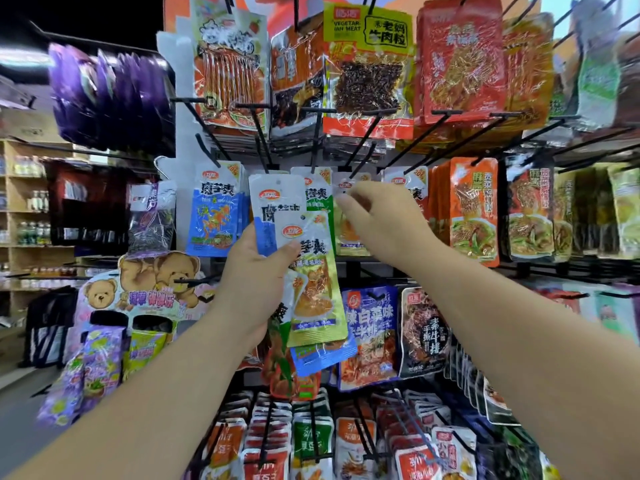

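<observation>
The white-topped orange foil snack packet (346, 233) hangs in the middle row of the rack, its header at the tip of a thin black wire peg (363, 157). The right hand (381, 223) has thumb and forefinger curled at that header, seemingly pinching it, though blur hides the contact. To do this well, keep the punched hole square to the peg tip and slide the packet straight back without bending the header. The left hand (256, 271) grips a fan of white-topped blue and green foil packets (311, 271) just below; holding it low keeps the peg in sight. No surface shows; a dark metal display rack (367, 271) carries rows of hanging snacks. To the left stand wooden shelving (14, 188) with bottles and a teddy-bear cardboard stand (149, 282).
</observation>
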The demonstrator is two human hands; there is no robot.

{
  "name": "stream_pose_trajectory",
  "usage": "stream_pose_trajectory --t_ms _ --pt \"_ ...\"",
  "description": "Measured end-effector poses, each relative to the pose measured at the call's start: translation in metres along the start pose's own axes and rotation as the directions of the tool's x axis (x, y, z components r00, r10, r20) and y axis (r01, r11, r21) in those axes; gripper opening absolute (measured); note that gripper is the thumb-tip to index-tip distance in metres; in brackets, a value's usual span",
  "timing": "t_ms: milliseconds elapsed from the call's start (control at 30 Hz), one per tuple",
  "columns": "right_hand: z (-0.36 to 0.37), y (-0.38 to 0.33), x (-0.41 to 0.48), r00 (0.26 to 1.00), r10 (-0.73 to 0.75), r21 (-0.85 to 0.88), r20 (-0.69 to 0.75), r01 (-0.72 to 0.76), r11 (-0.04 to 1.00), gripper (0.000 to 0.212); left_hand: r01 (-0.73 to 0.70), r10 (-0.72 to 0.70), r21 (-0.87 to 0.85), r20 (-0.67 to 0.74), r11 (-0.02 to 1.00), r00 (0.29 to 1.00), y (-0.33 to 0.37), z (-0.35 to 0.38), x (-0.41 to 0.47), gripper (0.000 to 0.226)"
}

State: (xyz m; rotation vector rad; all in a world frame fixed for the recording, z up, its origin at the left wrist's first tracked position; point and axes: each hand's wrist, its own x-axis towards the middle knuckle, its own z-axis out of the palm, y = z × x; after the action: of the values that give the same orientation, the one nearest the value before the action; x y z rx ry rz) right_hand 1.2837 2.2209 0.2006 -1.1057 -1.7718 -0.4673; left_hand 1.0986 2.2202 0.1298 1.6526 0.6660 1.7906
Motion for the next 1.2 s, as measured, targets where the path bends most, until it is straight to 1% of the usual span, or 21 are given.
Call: stream_pose_trajectory --t_ms 33,67,100,133,267,333,400,467,500,533,567,600,633,667,733,833,967,1033,1133,1200 --pt "-0.003 -0.011 -0.007 0.997 0.070 0.152 0.026 -0.073 0.986 0.050 -0.015 0.015 -0.002 -0.006 1.000 1.000 0.003 0.001 -0.001 0.035" --pt "-0.005 -0.020 -0.015 0.991 0.119 0.261 0.064 -0.132 0.956 0.056 -0.033 0.033 0.000 -0.011 0.999 0.999 0.005 0.001 -0.002 0.032" --pt "-0.005 -0.026 -0.021 0.984 0.148 0.334 0.100 -0.173 0.926 0.057 -0.054 0.054 -0.003 -0.014 0.999 0.998 0.007 0.001 -0.003 0.031" --pt "-0.003 -0.030 -0.025 0.977 0.171 0.377 0.125 -0.206 0.903 0.055 -0.072 0.072 -0.002 -0.011 0.997 0.997 0.011 0.002 -0.005 0.031" --pt "-0.002 -0.033 -0.030 0.959 0.246 0.460 0.139 -0.283 0.842 0.049 -0.115 0.115 0.047 0.004 0.992 0.993 0.021 0.006 -0.009 0.033" --pt "-0.006 -0.031 -0.032 0.947 0.282 0.519 0.155 -0.321 0.792 0.040 -0.101 0.101 0.056 0.013 0.993 0.995 0.025 0.008 -0.010 0.033" --pt "-0.011 -0.027 -0.035 0.929 0.327 0.578 0.175 -0.366 0.730 0.027 -0.077 0.077 0.021 0.008 0.997 0.997 0.029 0.011 -0.010 0.037" --pt "-0.018 -0.018 -0.035 0.913 0.381 0.591 0.144 -0.389 0.707 0.021 -0.071 0.070 -0.023 -0.005 0.997 0.998 0.032 0.014 -0.009 0.055" --pt "-0.023 -0.013 -0.035 0.908 0.403 0.580 0.116 -0.392 0.715 0.020 -0.062 0.062 -0.030 -0.006 0.998 0.998 0.032 0.013 -0.007 0.062" --pt "-0.027 -0.008 -0.032 0.906 0.416 0.565 0.079 -0.385 0.730 0.022 -0.068 0.068 -0.024 -0.012 0.997 0.998 0.034 0.013 -0.006 0.063" --pt "-0.031 -0.003 -0.029 0.905 0.423 0.556 0.046 -0.375 0.742 0.025 -0.081 0.081 -0.012 -0.013 0.997 0.997 0.034 0.013 -0.003 0.057" --pt "-0.036 0.000 -0.024 0.902 0.431 0.563 0.018 -0.366 0.741 0.026 -0.088 0.088 0.008 -0.011 0.996 0.996 0.034 0.013 0.000 0.042" --pt "-0.041 0.002 -0.019 0.898 0.441 0.578 -0.004 -0.358 0.734 0.024 -0.085 0.085 0.030 -0.017 0.996 0.996 0.033 0.013 0.004 0.030" --pt "-0.046 0.003 -0.013 0.894 0.447 0.587 -0.025 -0.348 0.731 0.022 -0.089 0.089 0.044 -0.015 0.995 0.996 0.033 0.015 0.006 0.024" --pt "-0.051 0.003 -0.001 0.900 0.432 0.580 -0.068 -0.316 0.750 0.027 -0.079 0.079 0.035 0.003 0.996 0.997 0.029 0.016 0.009 0.024" --pt "-0.050 0.001 0.016 0.907 0.402 0.572 -0.127 -0.264 0.777 0.034 -0.054 0.053 0.011 0.039 0.999 0.998 0.016 0.020 0.009 0.032" --pt "-0.043 0.003 0.034 0.877 0.453 0.522 -0.160 -0.314 0.793 0.034 -0.015 0.015 0.002 -0.006 1.000 1.000 0.003 0.021 0.006 0.035" --pt "-0.039 0.006 0.040 0.863 0.476 0.490 -0.167 -0.346 0.800 0.037 -0.005 0.005 -0.010 -0.016 1.000 1.000 0.000 0.022 0.006 0.041" --pt "-0.035 0.008 0.043 0.858 0.483 0.490 -0.175 -0.350 0.799 0.033 -0.017 0.017 -0.027 -0.005 0.999 1.000 -0.001 0.021 0.005 0.033" --pt "-0.034 0.009 0.044 0.863 0.475 0.494 -0.172 -0.342 0.799 0.034 0.012 -0.010 -0.056 0.029 0.998 1.000 0.005 0.025 0.000 0.039"
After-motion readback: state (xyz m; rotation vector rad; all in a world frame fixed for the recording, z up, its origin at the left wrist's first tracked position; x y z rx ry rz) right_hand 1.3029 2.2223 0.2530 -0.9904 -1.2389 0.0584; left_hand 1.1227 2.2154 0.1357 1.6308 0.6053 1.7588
